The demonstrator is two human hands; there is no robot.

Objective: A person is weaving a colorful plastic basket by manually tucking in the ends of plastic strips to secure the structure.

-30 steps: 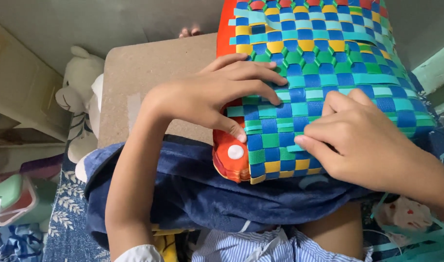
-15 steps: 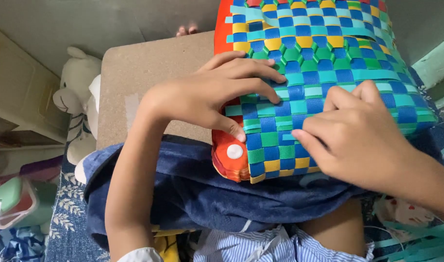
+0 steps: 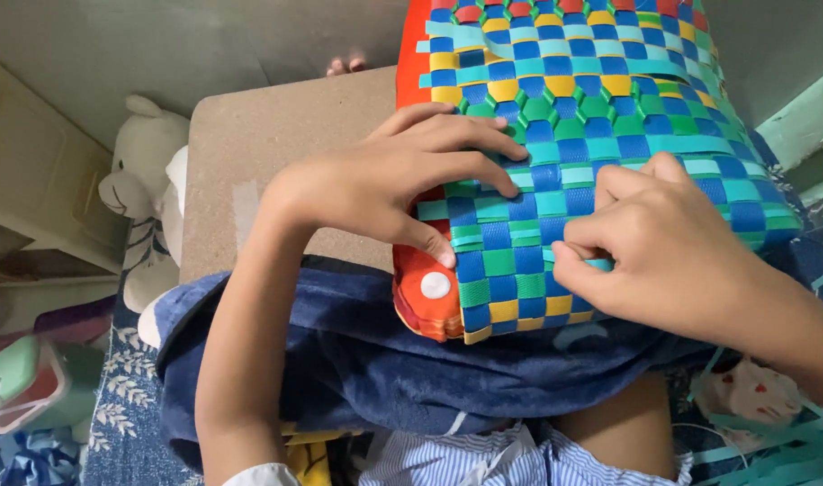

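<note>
The woven panel of blue, green, yellow and teal plastic strips [image 3: 600,135] lies under both hands, its near edge overhanging the dark blue cloth [image 3: 339,360]. The left hand [image 3: 384,184] rests spread flat on its left part, beside bare brown board [image 3: 249,153]. The right hand [image 3: 672,252] pinches a teal strip [image 3: 598,264].

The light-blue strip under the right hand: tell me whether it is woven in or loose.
Partly woven in: the light-blue strip runs under the woven basket's crossing bands, its end pinched by the right hand. Left hand presses flat.
</note>
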